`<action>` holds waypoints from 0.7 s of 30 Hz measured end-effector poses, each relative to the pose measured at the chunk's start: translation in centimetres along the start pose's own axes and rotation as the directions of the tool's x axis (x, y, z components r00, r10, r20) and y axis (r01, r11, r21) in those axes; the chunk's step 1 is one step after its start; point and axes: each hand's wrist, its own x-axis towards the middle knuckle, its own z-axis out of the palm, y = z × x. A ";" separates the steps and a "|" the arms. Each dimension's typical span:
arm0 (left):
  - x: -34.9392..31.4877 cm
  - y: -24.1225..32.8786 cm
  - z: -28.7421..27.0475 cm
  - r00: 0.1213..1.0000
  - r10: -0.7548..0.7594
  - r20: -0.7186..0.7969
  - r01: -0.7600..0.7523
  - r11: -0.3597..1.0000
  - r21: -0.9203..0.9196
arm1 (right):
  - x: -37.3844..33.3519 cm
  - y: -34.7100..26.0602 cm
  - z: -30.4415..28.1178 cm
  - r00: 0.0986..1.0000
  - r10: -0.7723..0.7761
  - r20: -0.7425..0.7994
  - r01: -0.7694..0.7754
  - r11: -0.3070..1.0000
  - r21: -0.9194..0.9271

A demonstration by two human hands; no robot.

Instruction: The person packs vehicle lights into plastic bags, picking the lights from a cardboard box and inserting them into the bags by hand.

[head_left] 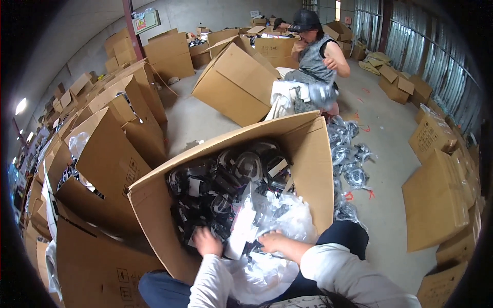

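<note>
A large open cardboard box (316, 169) tilts toward me between my knees. Inside it lie many bundled black cables (221, 205), some with white labels. White and clear plastic bags (292, 213) are heaped at its near right side, and another white bag (264, 277) bulges at my lap. My left hand (207, 242) reaches down among the black bundles at the near left; its fingertips are blurred and partly hidden. Beside the plastic, my right hand (272, 241) has its fingers bent together; what they grip is hidden.
Bagged cable bundles (354, 174) with red ties lie on the floor at the right. Beyond the box, a person (310, 56) in a dark cap holds a blurred clear bag beside a tilted carton (236, 84). Tall cartons (102, 154) crowd the left; sealed cartons (436, 195) line the right.
</note>
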 end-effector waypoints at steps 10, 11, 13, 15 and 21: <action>3.9 -6.4 -0.3 0.912 -0.371 0.175 0.345 0.924 0.162 | 2.1 0.7 1.5 0.970 0.230 -0.077 -0.224 0.971 0.082; 4.6 -6.9 -0.5 0.888 -0.342 0.309 0.301 0.938 0.172 | 2.2 1.1 1.1 0.958 0.271 -0.089 -0.251 0.950 0.188; 5.3 -6.2 -0.2 0.848 -0.301 0.436 0.253 0.953 0.165 | 2.0 2.1 1.3 0.948 0.296 -0.116 -0.279 0.950 0.139; 5.2 -4.5 0.4 0.879 -0.241 0.412 0.277 0.960 -0.029 | 2.5 3.3 2.4 0.930 0.329 -0.165 -0.319 0.944 0.086; 5.0 -7.2 -5.3 0.919 -0.181 0.351 0.317 0.869 -0.381 | -0.5 -0.9 -4.0 0.907 0.363 -0.214 -0.276 0.895 0.349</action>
